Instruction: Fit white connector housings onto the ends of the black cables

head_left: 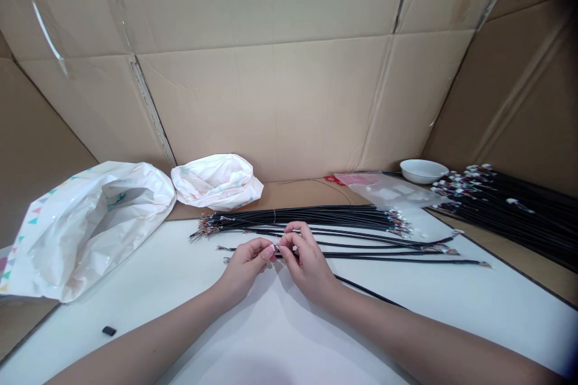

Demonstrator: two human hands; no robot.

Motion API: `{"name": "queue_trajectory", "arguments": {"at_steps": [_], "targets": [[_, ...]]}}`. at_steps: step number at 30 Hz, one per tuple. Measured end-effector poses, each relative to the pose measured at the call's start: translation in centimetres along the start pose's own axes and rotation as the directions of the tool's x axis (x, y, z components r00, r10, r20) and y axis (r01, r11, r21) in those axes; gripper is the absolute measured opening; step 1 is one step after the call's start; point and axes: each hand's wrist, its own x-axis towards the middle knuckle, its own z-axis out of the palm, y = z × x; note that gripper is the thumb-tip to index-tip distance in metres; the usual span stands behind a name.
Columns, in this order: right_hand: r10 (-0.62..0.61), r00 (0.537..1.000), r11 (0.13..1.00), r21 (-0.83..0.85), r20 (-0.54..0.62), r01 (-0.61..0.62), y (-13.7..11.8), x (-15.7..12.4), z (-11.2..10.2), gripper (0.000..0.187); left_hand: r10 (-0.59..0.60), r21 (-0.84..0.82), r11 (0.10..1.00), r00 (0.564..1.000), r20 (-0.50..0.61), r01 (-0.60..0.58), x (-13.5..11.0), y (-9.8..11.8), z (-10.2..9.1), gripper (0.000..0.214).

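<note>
My left hand [248, 261] and my right hand [309, 267] meet over the table, thumbs and fingers pinched close together. Thin wire ends [277, 246] show between the fingertips, mostly hidden; whether a small connector is there too I cannot make out. A black cable [368, 290] comes out from behind my right hand and slants down to the right, passing behind the forearm. Just beyond the hands lie several loose black cables [361, 257] with bare wires at their ends. Behind these is a tied bundle of black cables [316, 215].
White plastic bags, one large [130, 246] and one smaller [217, 183], sit left. At the back right are a white bowl [423, 171], a clear bag [388, 189] and red-handled scissors [334, 180]. Cables with white connectors [519, 204] pile up right. A black piece [109, 331] lies front left.
</note>
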Motion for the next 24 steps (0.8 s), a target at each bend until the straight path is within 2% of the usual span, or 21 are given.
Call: {"name": "queue_trajectory", "arguments": {"at_steps": [12, 24], "targets": [[-0.123, 0.992, 0.989, -0.076, 0.013, 0.124, 0.46, -0.18, 0.02, 0.013, -0.038, -0.121, 0.991, 0.989, 0.140, 0.056, 0.28, 0.02, -0.69, 0.039], [-0.082, 0.996, 0.995, -0.050, 0.042, 0.084, 0.20, -0.19, -0.15, 0.013, -0.029, -0.063, 0.997, 0.986, 0.165, 0.040, 0.24, 0.26, -0.75, 0.039]]}}
